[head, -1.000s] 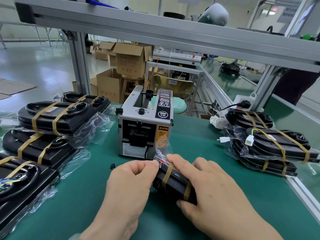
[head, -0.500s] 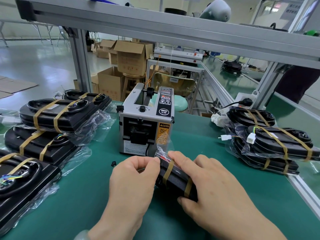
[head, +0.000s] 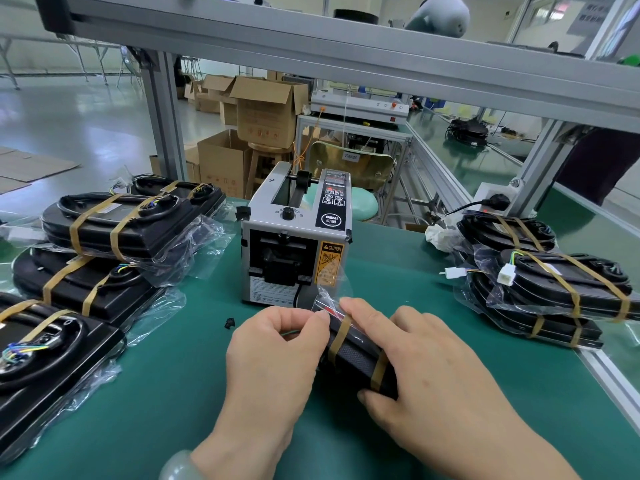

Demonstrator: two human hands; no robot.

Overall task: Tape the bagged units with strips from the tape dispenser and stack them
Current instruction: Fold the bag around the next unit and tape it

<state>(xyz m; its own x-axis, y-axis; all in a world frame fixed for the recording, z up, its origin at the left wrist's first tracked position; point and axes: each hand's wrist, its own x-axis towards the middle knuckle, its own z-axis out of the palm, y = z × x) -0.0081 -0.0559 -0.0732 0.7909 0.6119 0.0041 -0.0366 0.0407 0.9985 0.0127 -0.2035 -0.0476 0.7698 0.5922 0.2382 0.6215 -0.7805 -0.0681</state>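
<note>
A small black bagged unit [head: 356,355] with two brown tape bands lies on the green mat just in front of the grey tape dispenser [head: 294,237]. My right hand [head: 415,368] lies over the unit, fingers curled round its top and near edge. My left hand [head: 277,344] pinches the unit's left end, where the clear bag and a thin green wire stick out. Taped bagged units are stacked at the left [head: 114,223] and at the right [head: 561,282].
An aluminium frame post [head: 162,116] and an overhead beam [head: 346,53] border the bench. A power strip [head: 495,199] stands at the back right. A small black piece [head: 229,323] lies on the mat left of my hands. Cardboard boxes [head: 266,112] sit beyond the bench.
Both hands stay on the small unit in front of the dispenser; the view has shifted slightly and my left fingers have closed in on the unit's left end.
</note>
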